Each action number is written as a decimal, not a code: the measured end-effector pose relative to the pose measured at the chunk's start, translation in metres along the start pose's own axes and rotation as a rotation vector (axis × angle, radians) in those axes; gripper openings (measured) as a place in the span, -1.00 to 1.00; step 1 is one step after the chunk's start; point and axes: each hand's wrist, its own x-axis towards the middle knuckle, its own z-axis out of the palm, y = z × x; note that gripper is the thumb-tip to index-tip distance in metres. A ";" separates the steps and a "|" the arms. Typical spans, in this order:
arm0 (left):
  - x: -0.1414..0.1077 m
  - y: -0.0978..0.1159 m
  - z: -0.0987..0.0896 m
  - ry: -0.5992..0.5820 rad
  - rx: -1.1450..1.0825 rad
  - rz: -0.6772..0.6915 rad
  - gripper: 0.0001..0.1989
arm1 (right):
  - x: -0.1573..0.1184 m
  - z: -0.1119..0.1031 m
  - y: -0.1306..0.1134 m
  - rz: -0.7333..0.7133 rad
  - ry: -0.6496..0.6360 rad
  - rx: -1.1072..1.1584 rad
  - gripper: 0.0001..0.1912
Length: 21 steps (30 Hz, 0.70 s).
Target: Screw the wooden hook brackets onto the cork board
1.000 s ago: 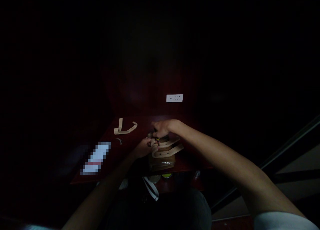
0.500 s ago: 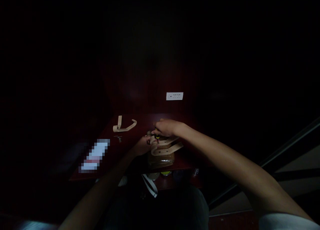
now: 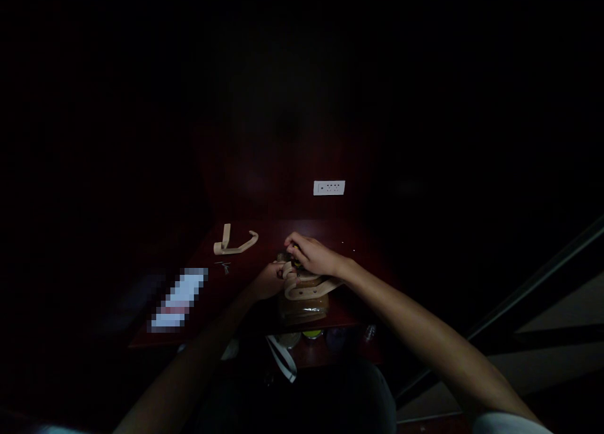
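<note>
My right hand (image 3: 311, 255) is closed around a dark and yellow tool, mostly hidden by the fingers, above a pale curved wooden piece (image 3: 309, 292). My left hand (image 3: 270, 279) grips the curled left end of the wooden pieces. Two such pieces lie side by side over a brown block in clear wrap (image 3: 304, 311), and holes show in the nearer one. Another pale wooden piece with a hooked end (image 3: 238, 245) rests on the table to the left, with several small screws (image 3: 225, 267) just below it.
A blurred-out bright rectangle (image 3: 178, 299) lies on the left of the dark red table (image 3: 226, 314). On the back wall is a white socket plate (image 3: 329, 188). Below the table edge are a white strap (image 3: 282, 358) and a yellow-green round item (image 3: 312, 334).
My right hand has turned and its wrist sits lower, covering more of the tool and the wooden pieces. My left hand stays in its grip. The whole view has shifted slightly.
</note>
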 end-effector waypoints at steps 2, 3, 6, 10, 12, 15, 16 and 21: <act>0.000 -0.002 0.000 0.006 -0.006 0.005 -0.69 | -0.004 0.002 0.002 0.039 0.020 0.097 -0.82; 0.000 -0.003 0.000 0.009 -0.004 0.009 -0.69 | -0.005 0.002 0.003 0.067 0.028 0.156 -0.81; 0.001 -0.006 -0.001 0.020 0.016 -0.011 -0.68 | -0.007 0.001 0.004 0.175 0.009 0.366 -0.72; 0.000 -0.003 -0.001 0.050 0.080 -0.015 -0.64 | -0.010 -0.002 0.004 0.204 -0.010 0.434 -0.64; -0.001 0.000 -0.001 0.044 0.083 -0.003 -0.65 | -0.012 0.000 0.004 0.176 0.022 0.415 -0.62; -0.002 0.003 -0.001 0.006 0.035 -0.008 -0.65 | -0.014 0.007 0.006 0.183 0.047 0.493 -0.61; -0.002 0.003 -0.001 -0.002 0.021 -0.012 -0.65 | -0.014 0.010 0.006 0.187 0.058 0.540 -0.61; -0.003 0.006 -0.001 0.012 0.035 0.000 -0.62 | -0.011 0.017 0.009 0.192 0.112 0.766 -0.65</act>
